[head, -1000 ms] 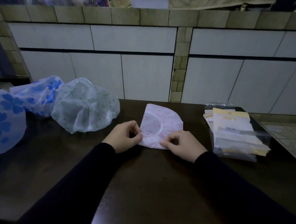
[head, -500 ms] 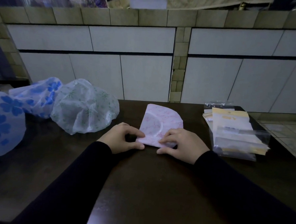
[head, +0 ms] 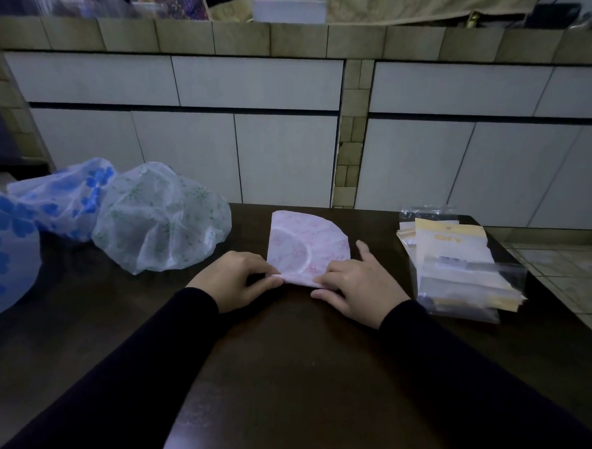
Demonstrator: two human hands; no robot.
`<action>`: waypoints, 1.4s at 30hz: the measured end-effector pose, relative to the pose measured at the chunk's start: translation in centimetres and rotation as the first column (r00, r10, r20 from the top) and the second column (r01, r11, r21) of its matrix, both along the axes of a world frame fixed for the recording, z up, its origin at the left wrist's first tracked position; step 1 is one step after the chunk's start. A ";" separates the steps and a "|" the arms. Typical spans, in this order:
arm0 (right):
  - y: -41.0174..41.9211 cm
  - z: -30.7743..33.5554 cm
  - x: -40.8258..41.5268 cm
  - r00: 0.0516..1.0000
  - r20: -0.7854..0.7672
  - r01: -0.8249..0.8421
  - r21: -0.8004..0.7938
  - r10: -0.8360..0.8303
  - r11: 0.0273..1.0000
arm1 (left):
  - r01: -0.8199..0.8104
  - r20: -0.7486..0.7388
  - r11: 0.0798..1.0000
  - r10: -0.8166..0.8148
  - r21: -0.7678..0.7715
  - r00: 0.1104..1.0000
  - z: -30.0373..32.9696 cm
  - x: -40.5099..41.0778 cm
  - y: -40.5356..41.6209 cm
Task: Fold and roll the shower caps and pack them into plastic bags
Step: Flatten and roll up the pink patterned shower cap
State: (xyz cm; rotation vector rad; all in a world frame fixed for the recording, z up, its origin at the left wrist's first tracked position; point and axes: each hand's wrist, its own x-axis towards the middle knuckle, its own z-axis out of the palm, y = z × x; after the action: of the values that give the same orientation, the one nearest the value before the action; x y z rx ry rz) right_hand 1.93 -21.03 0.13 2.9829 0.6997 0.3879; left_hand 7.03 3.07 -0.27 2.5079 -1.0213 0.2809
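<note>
Dark wooden table [head: 279,378], tiled wall behind. Pink shower cap [head: 303,248] at centre frame, folded flat to a fan shape. Left hand [head: 235,281] and right hand [head: 360,284] pinch its near edge. Puffed caps left; plastic bags [head: 457,267] right.

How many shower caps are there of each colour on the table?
Pink shower cap, folded flat, with the left hand and right hand on its near edge: 1
Blue-flowered shower caps: 2
Green-patterned shower cap: 1
Total: 4
</note>
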 end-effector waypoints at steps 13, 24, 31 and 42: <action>-0.1 0.0 0.0 0.978 -0.178 0.184 0.481 -0.110 0.857 | -0.131 -0.161 0.961 0.093 -0.242 0.982 -0.5 -0.1 -0.9; 0.9 -0.4 1.6 0.964 -0.075 0.258 0.482 -0.253 0.838 | -0.175 -0.016 0.971 0.175 -0.166 0.985 -1.5 0.8 -1.6; 1.1 0.0 1.0 0.974 0.158 0.105 0.316 -0.162 0.943 | -0.019 -0.097 0.994 0.009 -0.108 0.995 -1.0 0.2 -1.1; 1.2 0.8 -0.1 0.974 -0.182 0.172 0.207 -0.135 0.963 | -0.143 -0.151 0.986 0.130 -0.081 0.980 -0.6 -0.1 -1.3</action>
State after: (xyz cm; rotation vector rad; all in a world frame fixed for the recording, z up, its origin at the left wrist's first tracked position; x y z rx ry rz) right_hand 1.87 -19.88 0.88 3.2837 0.4558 0.2215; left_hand 6.97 1.75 -0.84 2.4787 -0.7643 0.1777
